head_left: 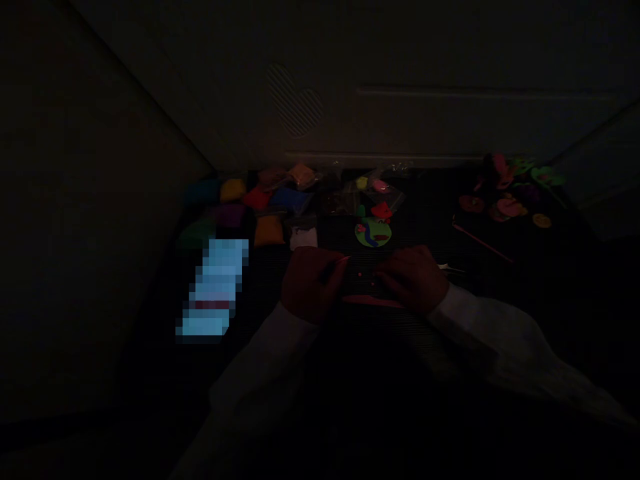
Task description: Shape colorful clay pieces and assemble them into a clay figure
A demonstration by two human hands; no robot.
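The light is very dim. My left hand (309, 283) is closed round a thin reddish stick (343, 259), whose pointed tip shows past the fingers. Across from it, my right hand (415, 277) is bent down with its fingertips pressed together close to the table; what they hold, if anything, is hidden. Between both hands lie two tiny pink balls (359, 274). A pink modelling knife (370, 301) lies flat just in front of them. Beyond the hands sits a round green clay disc (366, 242) with a blue winding strip and a red piece at its top.
Several bags of coloured clay, such as an orange bag (269, 231) and a blue bag (290, 199), lie at the back left. A glowing blurred screen (215, 277) is at left. Clay pieces (509, 208) and a thin pink tool (483, 241) lie right. A wall (400, 127) stands behind.
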